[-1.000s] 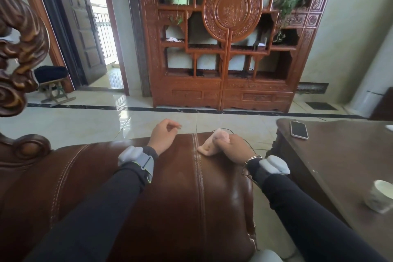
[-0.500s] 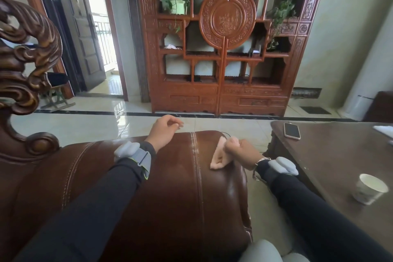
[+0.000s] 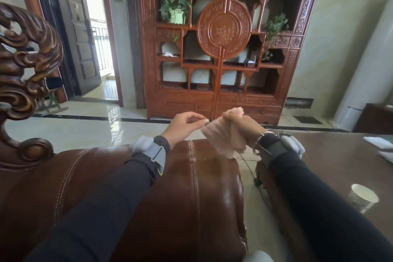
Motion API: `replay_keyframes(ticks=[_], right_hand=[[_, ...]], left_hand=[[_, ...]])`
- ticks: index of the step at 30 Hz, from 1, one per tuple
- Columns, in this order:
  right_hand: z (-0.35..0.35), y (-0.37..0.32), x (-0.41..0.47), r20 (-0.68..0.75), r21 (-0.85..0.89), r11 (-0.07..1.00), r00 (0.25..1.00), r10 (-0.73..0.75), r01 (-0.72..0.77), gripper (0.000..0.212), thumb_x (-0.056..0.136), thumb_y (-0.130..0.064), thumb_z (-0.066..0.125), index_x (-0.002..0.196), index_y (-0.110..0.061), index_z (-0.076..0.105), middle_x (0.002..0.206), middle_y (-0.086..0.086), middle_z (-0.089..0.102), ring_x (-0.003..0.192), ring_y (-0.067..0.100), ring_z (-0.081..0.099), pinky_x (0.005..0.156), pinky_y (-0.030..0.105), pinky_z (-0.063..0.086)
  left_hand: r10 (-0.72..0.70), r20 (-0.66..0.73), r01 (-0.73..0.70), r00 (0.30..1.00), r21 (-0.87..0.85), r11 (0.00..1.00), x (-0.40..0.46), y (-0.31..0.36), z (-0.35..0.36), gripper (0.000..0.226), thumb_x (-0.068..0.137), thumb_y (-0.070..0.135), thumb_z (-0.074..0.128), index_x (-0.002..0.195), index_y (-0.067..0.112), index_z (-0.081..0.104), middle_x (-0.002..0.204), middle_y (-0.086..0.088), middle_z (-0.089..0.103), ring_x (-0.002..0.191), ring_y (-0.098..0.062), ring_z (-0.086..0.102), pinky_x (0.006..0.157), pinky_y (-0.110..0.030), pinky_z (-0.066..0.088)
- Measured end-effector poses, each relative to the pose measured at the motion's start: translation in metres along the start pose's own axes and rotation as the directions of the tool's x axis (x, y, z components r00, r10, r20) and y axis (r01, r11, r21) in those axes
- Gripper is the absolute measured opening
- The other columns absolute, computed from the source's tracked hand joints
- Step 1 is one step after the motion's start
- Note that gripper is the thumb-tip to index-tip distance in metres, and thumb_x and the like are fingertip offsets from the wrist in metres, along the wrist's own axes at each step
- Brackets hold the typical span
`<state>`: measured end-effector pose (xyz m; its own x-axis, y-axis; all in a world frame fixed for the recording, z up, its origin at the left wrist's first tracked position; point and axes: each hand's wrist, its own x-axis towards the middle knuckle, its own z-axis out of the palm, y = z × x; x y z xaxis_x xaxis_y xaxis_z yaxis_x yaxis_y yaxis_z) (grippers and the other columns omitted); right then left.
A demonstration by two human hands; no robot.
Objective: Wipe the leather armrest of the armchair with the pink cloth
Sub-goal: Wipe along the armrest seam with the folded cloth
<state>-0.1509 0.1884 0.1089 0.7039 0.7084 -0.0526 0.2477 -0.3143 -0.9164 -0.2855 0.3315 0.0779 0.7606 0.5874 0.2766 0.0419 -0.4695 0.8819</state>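
The fingers (image 3: 197, 117) of the left hand (image 3: 184, 128) were curled loosely, thumb and forefinger tips drawn close together at a corner of the pink cloth (image 3: 223, 136); whether they actually pinched that corner could not be told. Farther left stood the carved wooden scroll (image 3: 25, 57) of the armchair's back, and below it the brown leather armrest (image 3: 191, 198) ran forward under the left forearm, its double seam (image 3: 194, 176) catching the light. The left hand was held above the far end of the armrest, not touching the leather. Just to its right, the pink cloth was bunched in the right hand (image 3: 248, 130), which gripped it with curled fingers; one end stuck up above the fist and the rest hung down, its lower edge just above the armrest's far right corner, clear of the surface. Both wrists carried grey strapped bands. To the right lay a dark wooden table (image 3: 331, 155) with a white paper cup (image 3: 362, 198) near its front edge. Behind the hands, across the pale tiled floor (image 3: 85, 130), stood a carved red-brown display cabinet (image 3: 223, 49) holding potted plants.
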Motion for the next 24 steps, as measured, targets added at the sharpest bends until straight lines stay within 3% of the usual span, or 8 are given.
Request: replay_keyframes(ticks=[3,6,9,11,14,16,19,24], right_hand=[[0.01,-0.008,0.002,0.15,0.228,0.971,0.988,0.042,-0.076,0.048,0.091,-0.045,0.053,0.11,-0.002,0.057,0.097,0.012,0.066,0.086,0.019,0.064,0.068,0.028,0.051],[0.018,-0.006,0.009,0.194,0.291,0.951,0.98,0.051,-0.108,0.053,0.09,-0.046,0.054,0.116,0.0,0.055,0.101,0.014,0.067,0.093,0.024,0.066,0.076,0.034,0.055],[0.019,0.001,0.015,0.073,0.066,0.997,0.997,0.04,-0.044,0.058,0.089,-0.048,0.054,0.115,0.004,0.053,0.108,0.011,0.063,0.1,0.025,0.062,0.088,0.036,0.051],[0.016,0.005,0.014,-0.007,-0.08,0.996,0.999,-0.042,0.042,0.043,0.091,-0.044,0.054,0.105,-0.004,0.059,0.097,0.006,0.061,0.092,0.021,0.058,0.078,0.029,0.046],[0.011,0.011,0.019,-0.061,-0.067,0.993,0.993,-0.099,0.094,0.034,0.086,-0.038,0.064,0.095,-0.005,0.065,0.079,0.001,0.06,0.078,0.015,0.055,0.059,0.022,0.042],[0.012,0.013,0.021,-0.127,-0.051,0.992,0.985,-0.12,0.114,0.031,0.08,-0.037,0.071,0.079,-0.008,0.064,0.069,0.001,0.057,0.067,0.011,0.051,0.054,0.019,0.039],[0.017,0.016,0.027,-0.274,-0.135,0.975,0.939,-0.208,0.177,0.038,0.07,-0.041,0.078,0.068,-0.005,0.066,0.062,0.002,0.059,0.06,0.013,0.048,0.054,0.026,0.037],[0.028,0.006,0.025,-0.359,-0.361,0.908,0.867,-0.346,0.213,0.022,0.07,-0.038,0.072,0.065,-0.022,0.059,0.062,-0.005,0.061,0.061,0.014,0.055,0.058,0.029,0.046]], left_hand=[[-0.039,0.026,0.04,0.999,-0.051,0.998,0.002,0.003,0.006,0.043,0.083,0.037,0.069,0.118,0.013,0.063,0.115,-0.003,0.067,0.108,-0.015,0.061,0.091,-0.03,0.051],[-0.042,-0.023,0.04,0.999,-0.079,0.996,0.003,-0.003,0.01,0.031,0.08,0.028,0.074,0.104,0.01,0.067,0.101,-0.008,0.071,0.097,-0.022,0.065,0.083,-0.034,0.055],[-0.054,-0.035,0.054,0.998,-0.014,0.998,0.004,-0.009,0.008,0.015,0.08,0.021,0.073,0.09,0.012,0.068,0.08,-0.001,0.066,0.078,-0.016,0.059,0.065,-0.023,0.047],[-0.073,-0.041,0.074,0.996,0.013,0.997,0.008,-0.013,0.005,0.02,0.08,0.022,0.073,0.089,0.005,0.069,0.078,-0.003,0.062,0.074,-0.016,0.055,0.063,-0.024,0.043],[-0.11,-0.053,0.111,0.992,0.001,0.994,0.011,-0.012,0.002,0.033,0.081,0.025,0.071,0.092,-0.005,0.066,0.08,-0.009,0.055,0.074,-0.018,0.051,0.061,-0.026,0.04],[-0.129,-0.041,0.128,0.991,-0.041,0.991,0.013,-0.01,0.003,0.029,0.083,0.027,0.069,0.089,-0.002,0.067,0.081,-0.008,0.057,0.076,-0.017,0.052,0.063,-0.026,0.039],[-0.154,-0.036,0.149,0.987,-0.107,0.983,0.015,-0.004,0.008,0.019,0.084,0.026,0.068,0.082,0.008,0.065,0.082,-0.007,0.059,0.08,-0.017,0.054,0.069,-0.028,0.04],[-0.171,-0.097,0.159,0.98,-0.115,0.981,0.023,0.004,0.018,0.019,0.079,0.026,0.07,0.084,0.012,0.059,0.081,-0.009,0.053,0.076,-0.017,0.05,0.065,-0.028,0.038]])
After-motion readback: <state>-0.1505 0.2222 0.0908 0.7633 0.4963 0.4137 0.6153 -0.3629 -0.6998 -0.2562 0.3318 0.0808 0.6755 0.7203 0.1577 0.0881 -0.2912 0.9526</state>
